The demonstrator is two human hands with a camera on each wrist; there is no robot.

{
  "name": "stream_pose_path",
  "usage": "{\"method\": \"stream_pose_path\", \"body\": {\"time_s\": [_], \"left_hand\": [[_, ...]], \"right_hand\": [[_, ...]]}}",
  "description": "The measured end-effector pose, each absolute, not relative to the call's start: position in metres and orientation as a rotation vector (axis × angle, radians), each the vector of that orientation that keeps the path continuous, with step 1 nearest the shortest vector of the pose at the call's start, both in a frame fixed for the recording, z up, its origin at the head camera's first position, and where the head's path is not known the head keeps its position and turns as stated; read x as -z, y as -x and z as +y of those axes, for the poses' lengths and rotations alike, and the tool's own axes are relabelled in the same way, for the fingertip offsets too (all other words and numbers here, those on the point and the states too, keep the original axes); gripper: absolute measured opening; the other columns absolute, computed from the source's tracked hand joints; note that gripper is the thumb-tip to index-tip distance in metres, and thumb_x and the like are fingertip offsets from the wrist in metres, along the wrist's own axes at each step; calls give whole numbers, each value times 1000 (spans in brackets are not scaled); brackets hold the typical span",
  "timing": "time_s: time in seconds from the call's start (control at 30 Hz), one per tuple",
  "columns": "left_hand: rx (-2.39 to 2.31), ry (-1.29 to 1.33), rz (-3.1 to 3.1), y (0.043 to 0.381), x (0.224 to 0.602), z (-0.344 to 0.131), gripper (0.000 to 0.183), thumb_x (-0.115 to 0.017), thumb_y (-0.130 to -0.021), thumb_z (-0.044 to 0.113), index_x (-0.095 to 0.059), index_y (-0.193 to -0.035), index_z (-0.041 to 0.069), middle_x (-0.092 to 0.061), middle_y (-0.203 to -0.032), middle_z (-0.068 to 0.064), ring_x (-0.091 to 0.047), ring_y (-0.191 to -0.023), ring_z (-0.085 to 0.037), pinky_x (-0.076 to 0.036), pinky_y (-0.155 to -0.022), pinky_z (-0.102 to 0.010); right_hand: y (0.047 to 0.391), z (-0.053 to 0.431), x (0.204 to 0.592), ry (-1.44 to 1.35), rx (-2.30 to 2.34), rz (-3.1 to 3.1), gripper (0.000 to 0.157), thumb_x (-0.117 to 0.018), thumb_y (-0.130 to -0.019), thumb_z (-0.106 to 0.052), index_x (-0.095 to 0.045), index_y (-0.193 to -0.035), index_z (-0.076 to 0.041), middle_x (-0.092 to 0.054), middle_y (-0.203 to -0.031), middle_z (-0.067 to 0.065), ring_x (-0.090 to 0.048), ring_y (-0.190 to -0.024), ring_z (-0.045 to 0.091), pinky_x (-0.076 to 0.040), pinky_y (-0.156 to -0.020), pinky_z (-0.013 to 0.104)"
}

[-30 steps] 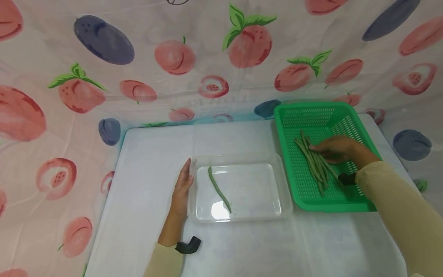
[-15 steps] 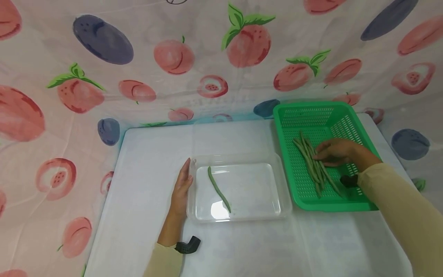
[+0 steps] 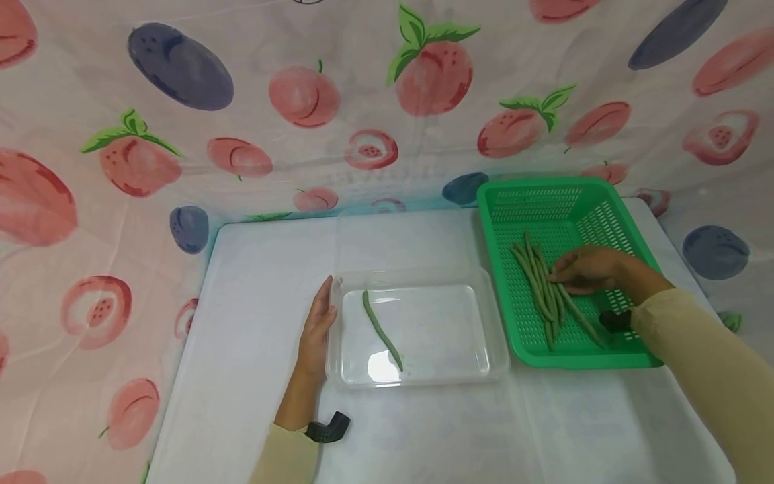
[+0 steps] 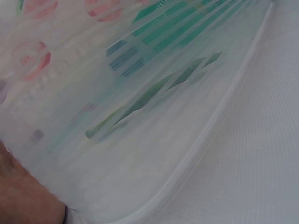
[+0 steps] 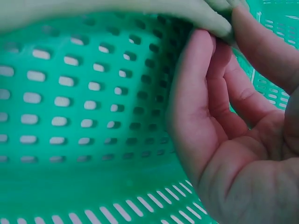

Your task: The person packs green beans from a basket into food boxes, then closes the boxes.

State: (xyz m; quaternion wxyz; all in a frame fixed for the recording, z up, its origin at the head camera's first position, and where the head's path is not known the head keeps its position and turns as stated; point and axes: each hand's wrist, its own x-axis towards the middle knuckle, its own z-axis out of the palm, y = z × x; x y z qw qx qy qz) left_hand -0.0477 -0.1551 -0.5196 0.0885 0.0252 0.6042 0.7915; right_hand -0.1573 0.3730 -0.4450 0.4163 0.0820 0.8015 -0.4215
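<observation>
Right hand pinches a green bean inside the green basket — left hand rests extended against the clear plastic container.

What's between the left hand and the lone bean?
From the left hand: the side wall of the clear box, its bare floor, then the lone bean, in the head view.

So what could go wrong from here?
The right hand pinches a green bean near one end, so it might slip. The other beans lie bunched close beside it in the green basket, so one could get dragged along. The left hand rests at the clear container's side; a push there could perhaps shift it.
</observation>
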Motion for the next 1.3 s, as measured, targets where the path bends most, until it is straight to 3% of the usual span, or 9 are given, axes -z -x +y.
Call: {"method": "stream_pose_path", "body": {"time_s": [0.2, 0.5, 0.77, 1.0, 1.13, 1.3], "left_hand": [[-2354, -71, 1806, 47, 519, -155, 59, -38, -109, 30, -18, -164, 30, -21, -169, 16, -24, -157, -24, -43, -113, -43], [-2372, -81, 1777, 47, 519, -155, 60, -38, -109, 29, -16, -165, 27, -22, -169, 15, -23, -157, -25, -42, -114, -44], [-2350, -70, 1811, 48, 519, -155, 60, -39, -109, 31, -17, -164, 28, -23, -169, 16, -23, -157, -25, -39, -116, -49], [-2331, -59, 1841, 47, 517, -154, 58, -39, -108, 31, -20, -164, 31, -25, -167, 19, -25, -156, -21, -40, -116, -47], [-2330, -60, 1843, 48, 517, -154, 59, -38, -109, 31, -19, -164, 29, -23, -168, 18, -22, -157, -22, -35, -119, -51], [-2350, -59, 1816, 48, 518, -154, 60, -38, -108, 28, -17, -165, 26, -21, -169, 15, -18, -158, -22, -28, -122, -56]], "right_hand": [[156, 379, 443, -198, 1077, 2067, 79, -69, -98, -29, -29, -149, 17, -59, -125, 14, -68, -95, 13, -61, -87, 35], [158, 378, 436, -160, 1159, 2080, 77, -67, -100, -31, -27, -152, 10, -60, -132, 11, -68, -104, 14, -60, -93, 37], [160, 368, 426, -135, 1244, 2056, 80, -57, -105, -37, -15, -159, 2, -35, -156, 31, -66, -117, 23, -59, -94, 39], [160, 353, 411, -97, 1225, 2096, 80, -50, -104, -50, -16, -160, -4, -22, -163, 29, -54, -132, 39, -59, -94, 44], [156, 339, 402, -83, 1253, 2131, 72, -43, -106, -51, -21, -155, -3, -23, -158, 28, -60, -124, 38, -60, -91, 48], [150, 318, 392, -84, 1343, 2128, 55, -38, -108, -48, -28, -143, -6, -38, -138, 21, -71, -102, 30, -61, -82, 45]]}}
